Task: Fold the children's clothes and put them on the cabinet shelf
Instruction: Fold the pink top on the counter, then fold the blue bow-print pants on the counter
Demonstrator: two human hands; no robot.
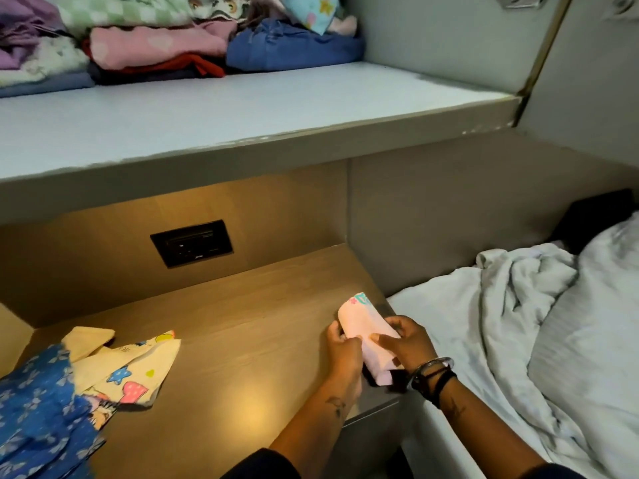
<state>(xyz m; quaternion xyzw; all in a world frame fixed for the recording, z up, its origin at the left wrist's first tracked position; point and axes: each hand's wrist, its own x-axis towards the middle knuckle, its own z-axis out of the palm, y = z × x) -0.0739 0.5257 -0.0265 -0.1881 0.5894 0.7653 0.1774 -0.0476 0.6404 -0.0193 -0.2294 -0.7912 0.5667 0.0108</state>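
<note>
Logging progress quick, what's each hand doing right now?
Left hand: closed on the pink garment.
Right hand: closed on the same pink garment.

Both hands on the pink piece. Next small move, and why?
Probably lift the folded pink garment to the shelf: left hand and right hand pinch it already compact, and bare shelf lies right of the stacked clothes.
</note>
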